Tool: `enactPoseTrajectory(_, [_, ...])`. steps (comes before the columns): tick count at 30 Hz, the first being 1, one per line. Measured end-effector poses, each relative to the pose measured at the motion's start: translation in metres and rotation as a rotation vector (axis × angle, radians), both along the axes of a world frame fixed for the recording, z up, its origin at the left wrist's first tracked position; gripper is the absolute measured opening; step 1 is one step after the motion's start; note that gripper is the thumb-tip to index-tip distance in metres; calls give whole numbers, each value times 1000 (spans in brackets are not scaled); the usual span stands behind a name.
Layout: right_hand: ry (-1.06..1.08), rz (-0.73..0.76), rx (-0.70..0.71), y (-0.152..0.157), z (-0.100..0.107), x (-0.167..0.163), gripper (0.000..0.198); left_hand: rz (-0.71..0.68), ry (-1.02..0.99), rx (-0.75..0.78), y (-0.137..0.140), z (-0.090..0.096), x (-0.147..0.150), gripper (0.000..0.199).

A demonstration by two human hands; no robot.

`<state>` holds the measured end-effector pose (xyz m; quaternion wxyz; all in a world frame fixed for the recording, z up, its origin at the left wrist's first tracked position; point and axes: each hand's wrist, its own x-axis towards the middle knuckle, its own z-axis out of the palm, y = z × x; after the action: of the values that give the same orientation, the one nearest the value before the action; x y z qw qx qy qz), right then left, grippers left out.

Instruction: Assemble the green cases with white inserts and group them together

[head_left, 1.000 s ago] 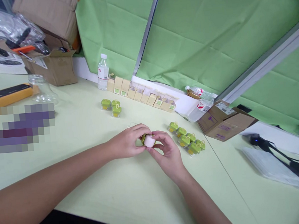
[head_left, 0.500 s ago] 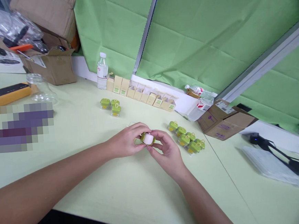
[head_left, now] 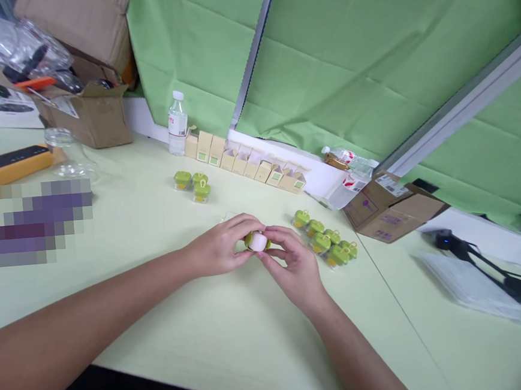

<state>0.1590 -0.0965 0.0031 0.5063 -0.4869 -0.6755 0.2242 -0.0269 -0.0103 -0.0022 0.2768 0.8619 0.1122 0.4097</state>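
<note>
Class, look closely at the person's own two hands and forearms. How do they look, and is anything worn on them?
The left hand and right hand are bare, without gloves. No sleeve covers the visible left forearm or right forearm, and no watch or bracelet shows. No ring can be made out, though the hands are partly hidden.

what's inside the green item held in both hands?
A pale pink, rounded piece shows inside the green item, between the left hand and right hand. Anything beneath it is covered; the hands hide some edges.
</note>
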Motion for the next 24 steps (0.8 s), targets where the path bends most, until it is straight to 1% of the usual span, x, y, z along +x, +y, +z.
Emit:
enactPoseTrajectory(2, [-4, -9, 22, 0, -2, -1, 31, 2, -7, 7, 0, 0, 0, 43])
enactPoseTrajectory(6, [-49, -49, 54, 1, -4, -2, 46, 4, 6, -5, 0, -1, 1, 49])
enactPoseTrajectory(10, [-200, -74, 103, 0, -1, -1, 37, 10, 18, -6, 0, -2, 1, 50])
enactPoseTrajectory(13, [-249, -89, 124, -1, 2, 0, 35, 22, 16, -7, 0, -1, 1, 48])
enactPoseTrajectory(18, [-249, -105, 126, -1, 2, 0, 34, 45, 32, -17, 0, -1, 0, 47])
enactPoseTrajectory(24, [-224, -80, 114, -1, 3, 1, 31, 43, 27, -24, 0, -2, 1, 48])
